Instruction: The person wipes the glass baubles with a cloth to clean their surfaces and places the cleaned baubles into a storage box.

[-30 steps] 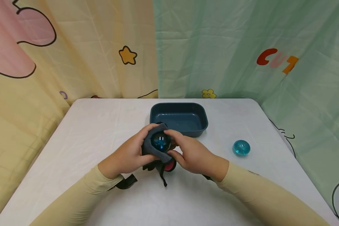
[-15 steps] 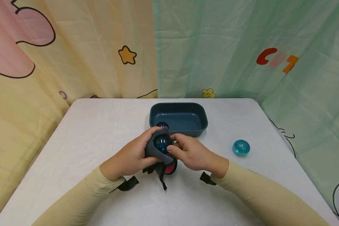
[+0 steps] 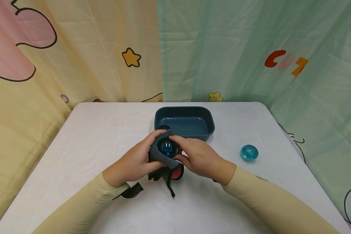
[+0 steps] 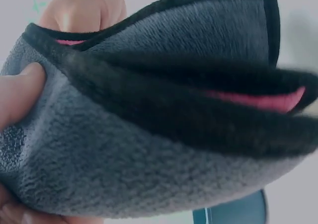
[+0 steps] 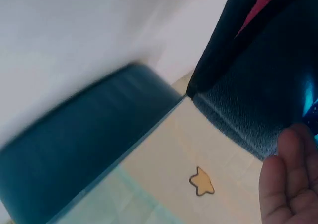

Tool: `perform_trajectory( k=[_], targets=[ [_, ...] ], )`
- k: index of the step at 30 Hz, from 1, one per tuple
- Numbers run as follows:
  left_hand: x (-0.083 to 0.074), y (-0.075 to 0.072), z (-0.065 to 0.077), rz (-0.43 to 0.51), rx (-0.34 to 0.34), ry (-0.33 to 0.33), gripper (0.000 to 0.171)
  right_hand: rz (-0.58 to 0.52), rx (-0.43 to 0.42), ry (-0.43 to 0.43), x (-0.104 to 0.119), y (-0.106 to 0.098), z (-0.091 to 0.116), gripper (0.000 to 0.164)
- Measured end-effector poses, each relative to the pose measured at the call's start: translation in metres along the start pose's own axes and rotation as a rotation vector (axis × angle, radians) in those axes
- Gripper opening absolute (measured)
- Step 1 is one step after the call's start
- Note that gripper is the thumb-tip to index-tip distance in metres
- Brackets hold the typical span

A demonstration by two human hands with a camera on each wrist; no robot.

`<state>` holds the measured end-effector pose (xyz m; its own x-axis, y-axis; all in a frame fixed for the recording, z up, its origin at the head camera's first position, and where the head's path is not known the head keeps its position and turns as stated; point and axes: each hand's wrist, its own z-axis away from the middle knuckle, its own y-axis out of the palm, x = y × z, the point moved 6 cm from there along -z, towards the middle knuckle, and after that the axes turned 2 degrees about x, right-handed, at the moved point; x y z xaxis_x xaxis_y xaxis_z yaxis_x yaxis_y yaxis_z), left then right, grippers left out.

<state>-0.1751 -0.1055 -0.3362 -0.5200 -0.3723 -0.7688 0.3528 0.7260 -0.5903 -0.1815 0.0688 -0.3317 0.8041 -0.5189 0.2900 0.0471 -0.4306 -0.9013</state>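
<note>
A grey plush cloth (image 3: 155,152) with black edging and a pink reverse is wrapped around a dark blue glass ball (image 3: 167,148). My left hand (image 3: 133,162) grips the cloth from the left, cupping it around the ball. From the other side, my right hand (image 3: 197,156) holds the ball, index finger near its top and thumb near its lower side. In the left wrist view, the cloth (image 4: 114,164) hides the ball. The right wrist view shows fingertips (image 5: 293,142) against the ball beside the cloth (image 5: 233,119). A loose cloth end hangs below the hands.
A dark teal basin (image 3: 209,128) stands just beyond the hands. A dark shiny rounded thing (image 3: 164,127) shows behind my left fingers, overlapping the basin's near left corner. A turquoise clear ball (image 3: 249,152) rests on the white table (image 3: 111,126) at right. Patterned curtains surround the table.
My right fingers drew closer together at the ball's right side half a second ago and are now spread around it again. The ball and cloth have shifted slightly; the left hand keeps its grip.
</note>
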Motion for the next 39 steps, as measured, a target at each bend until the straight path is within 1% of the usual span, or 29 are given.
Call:
perform_trajectory(
  k=[1,3,5,6,7,8,10,14,17,19,22,24,26,27,28,30,32,33,34,36,37,39],
  targets=[
    [-0.001,0.001,0.0,-0.004,0.001,-0.005,0.084,-0.057,0.022,0.033,-0.002,0.001,0.0,0.065],
    [-0.001,0.001,0.0,-0.013,0.003,-0.016,0.084,-0.236,0.079,0.125,-0.007,0.005,0.001,0.059],
    [-0.001,0.002,0.0,-0.023,0.008,-0.022,0.084,-0.419,0.116,0.225,-0.012,0.009,0.002,0.047],
    [-0.001,0.003,0.0,-0.027,0.01,-0.022,0.084,-0.484,0.124,0.256,-0.014,0.011,0.002,0.042],
    [-0.002,0.003,0.0,-0.03,0.012,-0.02,0.083,-0.525,0.124,0.267,-0.014,0.012,0.003,0.038],
    [-0.002,0.003,0.0,-0.032,0.012,-0.016,0.084,-0.542,0.118,0.267,-0.014,0.012,0.003,0.036],
    [-0.002,0.003,0.0,-0.027,0.01,-0.005,0.084,-0.529,0.091,0.234,-0.011,0.012,0.003,0.035],
    [-0.001,0.0,0.0,-0.001,-0.005,0.016,0.085,-0.399,0.054,0.118,-0.002,0.009,0.005,0.054],
    [-0.001,-0.002,0.001,0.011,-0.008,0.02,0.085,-0.276,0.054,0.081,0.002,0.007,0.005,0.064],
    [-0.001,-0.003,0.001,0.016,-0.004,0.018,0.085,-0.198,0.051,0.08,0.003,0.006,0.003,0.065],
    [-0.002,-0.001,0.002,0.004,0.007,0.007,0.085,-0.045,0.038,0.065,0.003,0.005,0.002,0.062],
    [-0.004,0.0,0.001,-0.008,0.012,-0.002,0.084,0.03,0.022,0.039,0.003,0.004,0.003,0.06],
    [-0.006,0.002,0.001,-0.023,0.013,-0.006,0.083,0.075,0.004,0.012,0.003,0.004,0.004,0.061],
    [-0.006,0.002,0.002,-0.03,0.013,-0.008,0.082,0.058,0.006,0.014,0.002,0.004,0.005,0.061],
    [-0.007,0.002,0.001,-0.033,0.012,-0.008,0.082,0.011,0.011,0.024,0.001,0.005,0.006,0.062],
    [-0.007,0.003,0.002,-0.033,0.011,-0.01,0.082,-0.136,0.036,0.072,-0.003,0.006,0.006,0.061],
    [-0.007,0.003,0.002,-0.04,0.013,-0.017,0.082,-0.299,0.059,0.125,-0.006,0.008,0.007,0.055],
    [-0.007,0.004,0.002,-0.04,0.015,-0.019,0.082,-0.363,0.066,0.156,-0.008,0.009,0.007,0.051],
    [-0.007,0.004,0.002,-0.043,0.018,-0.018,0.082,-0.395,0.067,0.174,-0.009,0.01,0.007,0.048],
    [-0.007,0.004,0.002,-0.048,0.019,-0.017,0.082,-0.398,0.061,0.182,-0.009,0.01,0.007,0.045],
    [-0.006,0.004,0.002,-0.047,0.017,-0.014,0.083,-0.373,0.052,0.17,-0.008,0.009,0.007,0.046],
    [-0.006,0.002,0.002,-0.041,0.005,-0.003,0.084,-0.298,0.039,0.135,-0.005,0.007,0.008,0.054]
  ],
)
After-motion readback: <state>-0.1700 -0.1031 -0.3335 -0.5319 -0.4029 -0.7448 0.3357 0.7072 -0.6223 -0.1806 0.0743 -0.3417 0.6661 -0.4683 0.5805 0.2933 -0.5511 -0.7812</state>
